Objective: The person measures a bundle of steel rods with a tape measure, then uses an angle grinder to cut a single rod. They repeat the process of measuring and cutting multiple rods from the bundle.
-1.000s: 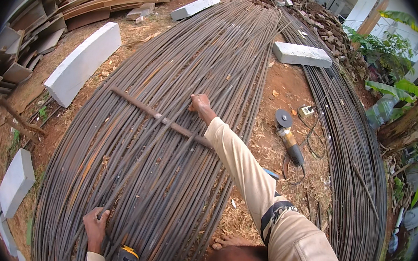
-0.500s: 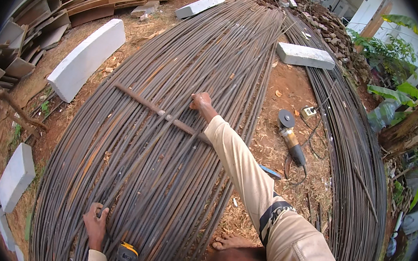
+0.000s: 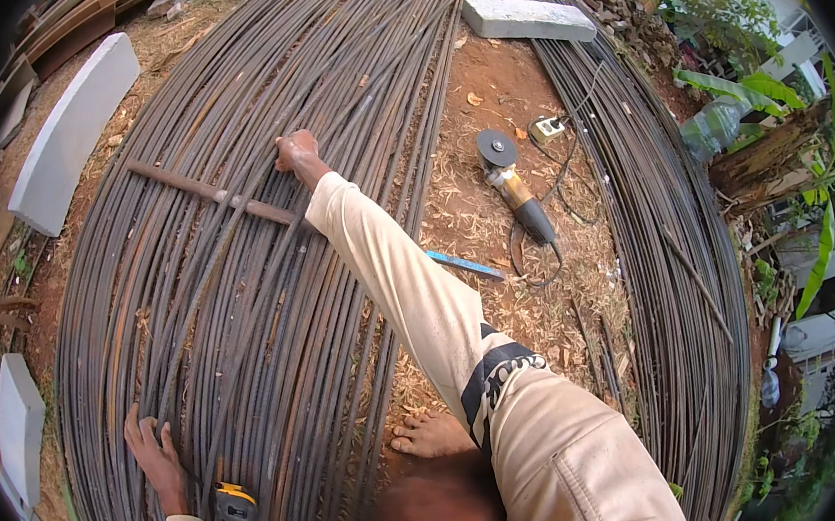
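Observation:
A wide bed of long rusty steel rebar [image 3: 257, 366] runs away from me over the ground. My right hand [image 3: 299, 155] reaches far forward, its fingers closed round a rebar in the middle of the bed. Just nearer than that hand, a brown metal pipe [image 3: 174, 182] lies crosswise, with some bars passing over it. My left hand [image 3: 157, 459] rests on the bars at the lower left, fingers apart and stretched out. Close beside it on the bars sits a yellow and black tape measure [image 3: 235, 504].
On the ground right of the bed lie an angle grinder [image 3: 517, 192] with its cord, a cable socket [image 3: 548, 128] and a blue strip-like tool [image 3: 465, 264]. A second rebar pile [image 3: 631, 231] curves along the right. Concrete blocks [image 3: 75, 137] flank the bed. My bare foot [image 3: 433, 435] stands beside it.
The view has shifted, so the scene sits further left and higher. My left hand's fingers have spread on the bars. My right hand stays closed near the pipe.

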Motion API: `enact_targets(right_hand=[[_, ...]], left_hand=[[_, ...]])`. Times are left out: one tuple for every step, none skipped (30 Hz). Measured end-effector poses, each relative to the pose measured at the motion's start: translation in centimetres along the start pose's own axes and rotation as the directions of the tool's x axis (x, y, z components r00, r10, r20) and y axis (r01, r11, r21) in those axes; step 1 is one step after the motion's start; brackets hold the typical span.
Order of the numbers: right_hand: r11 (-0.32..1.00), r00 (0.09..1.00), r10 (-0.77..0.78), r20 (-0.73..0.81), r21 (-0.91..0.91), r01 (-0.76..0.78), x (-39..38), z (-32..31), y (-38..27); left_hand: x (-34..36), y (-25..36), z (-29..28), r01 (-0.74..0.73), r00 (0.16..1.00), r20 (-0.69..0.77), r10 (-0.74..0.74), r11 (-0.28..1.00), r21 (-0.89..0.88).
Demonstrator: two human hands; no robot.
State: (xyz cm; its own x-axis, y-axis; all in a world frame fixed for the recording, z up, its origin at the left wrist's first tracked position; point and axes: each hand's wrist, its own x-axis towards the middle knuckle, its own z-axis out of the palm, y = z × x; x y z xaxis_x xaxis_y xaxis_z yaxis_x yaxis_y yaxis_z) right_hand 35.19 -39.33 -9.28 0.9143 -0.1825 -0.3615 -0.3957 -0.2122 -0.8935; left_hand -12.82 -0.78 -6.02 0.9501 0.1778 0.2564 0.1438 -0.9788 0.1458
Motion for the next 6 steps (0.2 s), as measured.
enact_targets(right_hand=[[1.000,1.000,-0.006,0.001,0.028,0.006,-0.1,0.6,-0.3],[0.999,1.000,-0.008,-0.014,0.049,0.009,0.2,0.4,-0.1],[0.998,0.999,-0.015,-0.042,0.065,0.018,0.8,-0.4,-0.2],[0.998,0.998,-0.023,-0.066,0.062,0.027,1.5,-1.4,-0.4],[0.998,0.998,-0.023,-0.058,0.057,0.026,1.3,-0.3,-0.1],[0.998,0.998,-0.023,-0.052,0.051,0.026,1.3,0.8,-0.2]], left_hand=[[-0.2,-1.1,0.5,0.118,0.991,0.075,-0.114,0.992,-0.048],[-0.1,-1.4,1.2,0.230,0.964,0.163,-0.212,0.968,-0.099],[0.4,-1.2,1.6,0.336,0.922,0.254,-0.292,0.930,-0.150],[1.1,-0.9,2.0,0.369,0.899,0.314,-0.306,0.914,-0.167],[1.4,-1.5,1.4,0.423,0.864,0.363,-0.349,0.895,-0.146],[1.2,-2.0,1.1,0.429,0.859,0.362,-0.361,0.894,-0.126]])
